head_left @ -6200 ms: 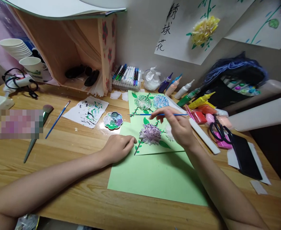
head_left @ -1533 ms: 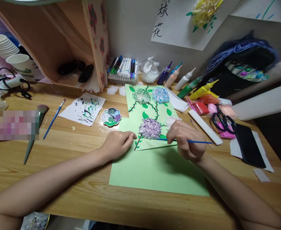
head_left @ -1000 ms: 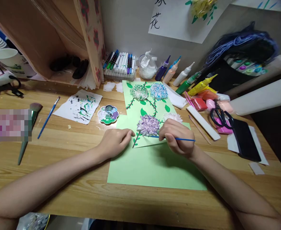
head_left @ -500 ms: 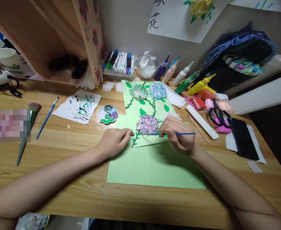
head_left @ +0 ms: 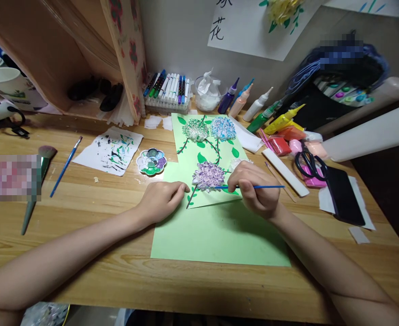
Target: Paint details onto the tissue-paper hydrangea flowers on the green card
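Note:
My right hand (head_left: 255, 190) is closed on a thin blue paintbrush (head_left: 270, 186) held level, its tip at the right side of a purple paper flower (head_left: 208, 175). That flower sits on a small green card (head_left: 192, 156) with a green-white flower (head_left: 195, 130) and a blue flower (head_left: 223, 128) higher up. A white paper flower (head_left: 237, 162) peeks out behind my right hand. My left hand (head_left: 161, 203) rests curled on the card's lower left corner, fingers pressing it down. A larger green sheet (head_left: 219, 237) lies underneath.
A flower-shaped paint palette (head_left: 151, 161) and a paint-smeared paper (head_left: 109, 151) lie to the left, with a second blue brush (head_left: 65, 165) and a makeup brush (head_left: 36, 185). Markers (head_left: 167, 88), paint bottles (head_left: 253, 113), scissors (head_left: 308, 165) and a black phone (head_left: 343, 194) crowd the back and right.
My right hand has come down from above the card to beside the purple flower, the brush tip now at the flower's right side. My left hand has stayed put. The view has tilted downward.

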A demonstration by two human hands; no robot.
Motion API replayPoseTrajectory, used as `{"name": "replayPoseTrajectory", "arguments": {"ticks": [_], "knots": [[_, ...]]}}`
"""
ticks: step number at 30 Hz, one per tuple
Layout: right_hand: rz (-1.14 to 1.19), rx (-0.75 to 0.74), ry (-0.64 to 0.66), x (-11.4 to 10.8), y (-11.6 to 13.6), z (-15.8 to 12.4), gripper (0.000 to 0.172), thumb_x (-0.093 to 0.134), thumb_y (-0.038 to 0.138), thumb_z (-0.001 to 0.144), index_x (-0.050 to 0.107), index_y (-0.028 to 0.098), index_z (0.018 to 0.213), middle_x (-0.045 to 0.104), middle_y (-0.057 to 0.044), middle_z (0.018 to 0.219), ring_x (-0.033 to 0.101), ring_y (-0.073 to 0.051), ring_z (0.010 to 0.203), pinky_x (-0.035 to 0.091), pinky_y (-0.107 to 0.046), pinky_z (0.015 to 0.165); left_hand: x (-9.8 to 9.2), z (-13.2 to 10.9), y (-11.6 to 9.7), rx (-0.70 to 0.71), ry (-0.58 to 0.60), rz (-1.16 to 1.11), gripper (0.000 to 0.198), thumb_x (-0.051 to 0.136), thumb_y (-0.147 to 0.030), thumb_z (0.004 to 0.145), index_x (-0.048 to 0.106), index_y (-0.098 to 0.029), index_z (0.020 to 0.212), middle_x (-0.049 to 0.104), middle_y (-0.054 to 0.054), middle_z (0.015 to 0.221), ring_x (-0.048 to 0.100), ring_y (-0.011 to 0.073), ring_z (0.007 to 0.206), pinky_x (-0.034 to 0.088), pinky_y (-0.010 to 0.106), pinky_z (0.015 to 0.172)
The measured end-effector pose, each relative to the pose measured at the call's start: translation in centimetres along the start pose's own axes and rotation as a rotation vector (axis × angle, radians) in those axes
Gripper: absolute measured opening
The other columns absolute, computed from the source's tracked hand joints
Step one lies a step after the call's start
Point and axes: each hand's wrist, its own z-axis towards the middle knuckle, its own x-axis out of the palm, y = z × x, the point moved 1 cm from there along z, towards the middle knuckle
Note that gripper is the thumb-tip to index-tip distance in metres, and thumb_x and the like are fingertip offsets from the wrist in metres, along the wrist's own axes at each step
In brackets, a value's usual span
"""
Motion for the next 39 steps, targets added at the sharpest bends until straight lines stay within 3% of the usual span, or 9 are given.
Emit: {"name": "replayPoseTrajectory", "arguments": {"ticks": [15, 30, 34, 39], "knots": [[-0.060, -0.008, 0.056, -0.1, 0.0, 0.2, 0.031, 0.035, 0.019, 0.096, 0.051, 0.019, 0.070, 0.055, -0.003, 0.059, 0.047, -0.015, 0.058, 0.039, -0.029, 0.058, 0.1, 0.0, 0.0, -0.003, -0.004, 0.008, 0.038, 0.035, -0.029, 0.094, 0.072, -0.022, 0.095, 0.065, -0.001, 0.057, 0.055, 0.0137, 0.052, 0.032, 0.025, 0.058], [-0.052, -0.014, 0.051, -0.2, 0.2, 0.3, 0.033, 0.034, 0.020, 0.097, 0.051, 0.018, 0.069, 0.054, -0.002, 0.058, 0.046, -0.014, 0.058, 0.038, -0.028, 0.056, -0.1, -0.3, 0.0, -0.023, 0.006, -0.010, 0.038, 0.032, -0.029, 0.095, 0.070, -0.023, 0.094, 0.073, 0.001, 0.078, 0.065, 0.0162, 0.068, 0.038, 0.026, 0.065], [0.005, 0.074, -0.161, -1.5, 0.0, 0.3, 0.034, 0.035, 0.025, 0.097, 0.057, 0.018, 0.073, 0.059, -0.003, 0.065, 0.054, -0.015, 0.063, 0.042, -0.031, 0.063, -0.1, -0.3, 0.1, -0.015, 0.011, -0.040, 0.039, 0.031, -0.030, 0.096, 0.069, -0.023, 0.094, 0.074, 0.001, 0.083, 0.065, 0.0168, 0.072, 0.039, 0.027, 0.068], [0.076, 0.413, -0.519, -3.4, -2.1, -1.6, 0.026, 0.040, 0.033, 0.095, 0.062, 0.020, 0.090, 0.066, -0.006, 0.088, 0.059, -0.017, 0.078, 0.043, -0.031, 0.065, -0.2, -0.8, 0.2, 0.006, 0.010, -0.109, 0.042, 0.028, -0.031, 0.096, 0.068, -0.022, 0.091, 0.073, 0.001, 0.079, 0.064, 0.0163, 0.069, 0.040, 0.026, 0.065]]}}
